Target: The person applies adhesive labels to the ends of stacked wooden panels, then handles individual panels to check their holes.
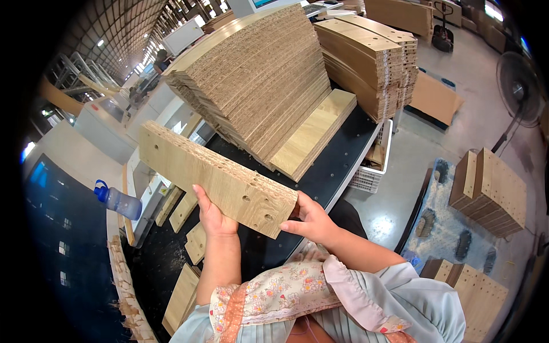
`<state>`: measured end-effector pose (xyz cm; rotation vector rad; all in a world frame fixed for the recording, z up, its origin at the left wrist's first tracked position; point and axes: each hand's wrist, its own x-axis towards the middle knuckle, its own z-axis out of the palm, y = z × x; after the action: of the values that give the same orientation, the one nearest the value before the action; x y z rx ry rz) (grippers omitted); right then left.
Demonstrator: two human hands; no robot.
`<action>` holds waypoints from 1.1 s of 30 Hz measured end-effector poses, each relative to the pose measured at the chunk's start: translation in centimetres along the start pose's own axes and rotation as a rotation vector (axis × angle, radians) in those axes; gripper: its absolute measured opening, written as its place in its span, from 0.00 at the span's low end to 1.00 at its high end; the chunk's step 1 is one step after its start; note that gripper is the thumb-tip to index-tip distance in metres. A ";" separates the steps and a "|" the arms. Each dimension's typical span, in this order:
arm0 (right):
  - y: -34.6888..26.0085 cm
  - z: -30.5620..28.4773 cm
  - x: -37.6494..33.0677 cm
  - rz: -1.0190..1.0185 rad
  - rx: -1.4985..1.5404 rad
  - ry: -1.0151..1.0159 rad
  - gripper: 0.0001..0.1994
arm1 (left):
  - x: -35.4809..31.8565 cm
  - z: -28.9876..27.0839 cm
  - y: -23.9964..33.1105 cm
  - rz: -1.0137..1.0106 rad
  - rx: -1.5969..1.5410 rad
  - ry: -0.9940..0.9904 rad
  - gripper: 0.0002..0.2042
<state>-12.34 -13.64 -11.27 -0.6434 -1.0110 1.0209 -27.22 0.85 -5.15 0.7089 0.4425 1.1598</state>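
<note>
My left hand point(213, 216) and right hand point(311, 220) hold one wood-grain panel point(214, 177) in the air above the dark worktop point(331, 171). The left grip closes on the panel's near long edge, fingers up its face; the right grip clasps the right end, thumb on the face beside the drilled holes. The panel runs from near right to far left, with its raw chipboard edge on top. Beyond it, a leaning stack of panels point(257, 80) rests on the worktop, with a second stack point(372, 54) to the far right. A blue water bottle point(118, 200) lies at left. More drilled panels point(492, 191) stand on the floor at right.
</note>
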 end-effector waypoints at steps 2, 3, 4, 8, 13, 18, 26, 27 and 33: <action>-0.7 0.2 0.2 -0.002 0.106 -0.013 0.28 | -0.3 -0.4 -0.1 -0.009 0.009 0.058 0.29; -0.9 0.1 0.5 -0.037 0.221 -0.003 0.28 | -0.4 -0.7 -0.3 -0.014 0.009 0.090 0.29; -1.2 -0.3 0.9 0.008 0.226 0.010 0.28 | -0.5 -1.1 -0.4 -0.026 0.011 0.089 0.29; -2.9 -1.6 4.1 0.261 0.055 -0.068 0.25 | -1.8 -1.6 -0.7 -0.079 0.026 0.097 0.29; 0.9 -2.0 5.8 0.560 0.230 -0.283 0.22 | -2.5 -2.8 -1.6 -0.144 0.076 0.108 0.29; 3.2 0.3 5.8 0.525 0.263 -0.223 0.21 | -1.8 -5.1 -0.8 -0.289 0.040 0.124 0.29; 0.7 4.2 8.2 0.754 -0.121 -0.074 0.19 | -0.8 -8.2 1.1 -0.405 -0.121 0.162 0.27; 0.5 4.7 8.4 0.756 -0.129 -0.067 0.19 | -0.8 -8.5 1.4 -0.418 -0.143 0.168 0.27; 0.9 6.5 9.5 0.744 -0.007 -0.151 0.23 | -1.4 -9.0 2.0 -0.494 -0.194 0.182 0.27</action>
<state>-17.04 -4.64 -5.66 -0.9933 -0.9159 1.7342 -34.93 2.49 -10.14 0.2985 0.6090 0.7856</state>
